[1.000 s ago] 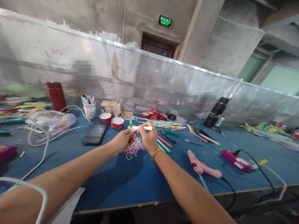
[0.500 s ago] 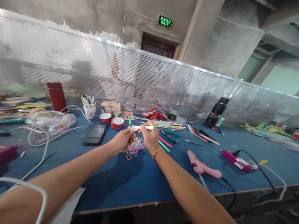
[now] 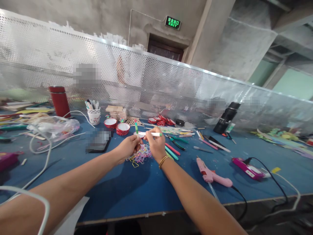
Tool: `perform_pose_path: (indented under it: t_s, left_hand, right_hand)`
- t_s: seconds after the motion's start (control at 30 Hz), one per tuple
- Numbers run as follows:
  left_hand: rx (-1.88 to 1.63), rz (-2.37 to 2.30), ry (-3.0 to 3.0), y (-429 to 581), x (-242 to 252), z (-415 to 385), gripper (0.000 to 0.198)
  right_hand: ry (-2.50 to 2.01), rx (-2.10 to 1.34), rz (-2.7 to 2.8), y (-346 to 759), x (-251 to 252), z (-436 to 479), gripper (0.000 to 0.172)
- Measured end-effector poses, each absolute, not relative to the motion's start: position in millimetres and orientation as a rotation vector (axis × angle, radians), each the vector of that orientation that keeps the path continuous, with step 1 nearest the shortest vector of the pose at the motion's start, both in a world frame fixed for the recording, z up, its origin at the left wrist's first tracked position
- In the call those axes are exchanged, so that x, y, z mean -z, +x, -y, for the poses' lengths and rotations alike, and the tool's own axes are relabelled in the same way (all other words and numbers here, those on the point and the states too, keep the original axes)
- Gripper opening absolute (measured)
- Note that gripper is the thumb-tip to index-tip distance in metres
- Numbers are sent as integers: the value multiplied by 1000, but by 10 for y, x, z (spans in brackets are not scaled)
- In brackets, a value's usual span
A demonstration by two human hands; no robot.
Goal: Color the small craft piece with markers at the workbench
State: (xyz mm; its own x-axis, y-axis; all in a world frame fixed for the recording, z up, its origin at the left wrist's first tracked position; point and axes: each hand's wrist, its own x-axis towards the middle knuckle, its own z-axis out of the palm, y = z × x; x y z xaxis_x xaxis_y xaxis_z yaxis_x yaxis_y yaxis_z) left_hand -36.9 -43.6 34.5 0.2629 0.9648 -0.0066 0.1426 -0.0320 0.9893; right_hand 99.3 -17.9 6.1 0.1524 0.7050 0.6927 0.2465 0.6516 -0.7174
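Note:
My left hand point(image 3: 130, 147) pinches a small craft stick point(image 3: 136, 125) upright, banded in red and green. In my right hand point(image 3: 156, 143) lies a white marker with a green end point(image 3: 156, 134), held nearly level, its tip pointing left at the stick. Whether the tip touches the stick is too small to tell. Below both hands sits a tangled pile of pastel bands or clips point(image 3: 141, 155). A red marker point(image 3: 172, 149) and a teal marker point(image 3: 171, 152) lie just right of my right hand.
Red round tins point(image 3: 122, 129) and a paper cup of pens point(image 3: 94, 116) stand behind my hands. A phone point(image 3: 100, 141) lies to the left. Pliers point(image 3: 177, 143), a pink glue gun point(image 3: 210, 173) and a black bottle point(image 3: 226, 117) are to the right. A perforated metal screen point(image 3: 156, 85) borders the table.
The marker in my right hand has shifted very slightly and its fingers have adjusted a little. My left hand still holds the stick in the same place.

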Motion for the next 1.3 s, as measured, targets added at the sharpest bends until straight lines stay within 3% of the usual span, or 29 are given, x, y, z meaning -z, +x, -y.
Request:
perform_pose_path:
  t_s: [1.3]
  left_hand:
    - [-958, -1080, 1437, -363, -347, 448, 22]
  right_hand:
    - [-866, -416, 1401, 973, -79, 189, 18]
